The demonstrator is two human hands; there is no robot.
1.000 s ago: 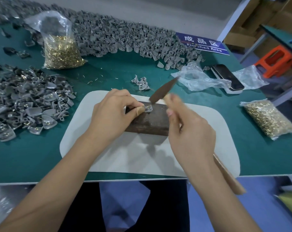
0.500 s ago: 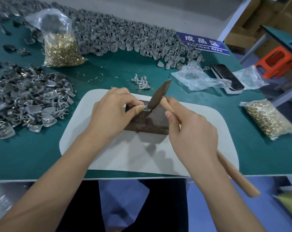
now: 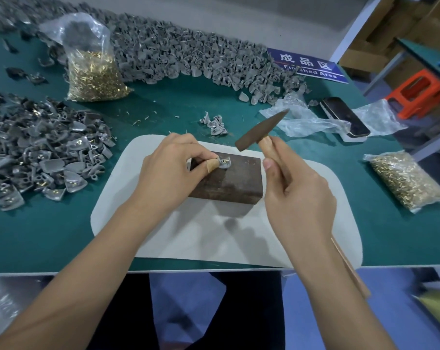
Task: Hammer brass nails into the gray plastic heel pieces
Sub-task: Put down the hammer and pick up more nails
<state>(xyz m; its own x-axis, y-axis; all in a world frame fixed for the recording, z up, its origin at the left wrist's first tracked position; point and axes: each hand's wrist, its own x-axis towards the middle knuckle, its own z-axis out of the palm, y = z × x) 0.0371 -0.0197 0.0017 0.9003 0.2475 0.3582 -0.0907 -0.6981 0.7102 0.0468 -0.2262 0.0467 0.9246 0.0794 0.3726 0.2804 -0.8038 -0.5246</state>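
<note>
A gray plastic heel piece [image 3: 224, 163] with a brass nail standing in it lies on the top left of a dark brown block [image 3: 232, 178]. My left hand [image 3: 173, 168] pinches the heel piece between thumb and fingers; the thumb wears a tan bandage. My right hand [image 3: 295, 198] grips the wooden handle of a small hammer [image 3: 260, 133]. The hammer's dark head is raised above and to the right of the heel piece, apart from it.
The block sits on a white pad [image 3: 203, 236] on a green table. A pile of heel pieces [image 3: 37, 152] lies left, a bigger pile [image 3: 188, 59] at the back. Bags of brass nails [image 3: 92, 72] [image 3: 405, 180], a phone [image 3: 345, 117], loose plastic [image 3: 304, 120].
The hammer head was down at the heel piece half a second ago; now it has lifted up and to the right. My left hand has kept its pinch.
</note>
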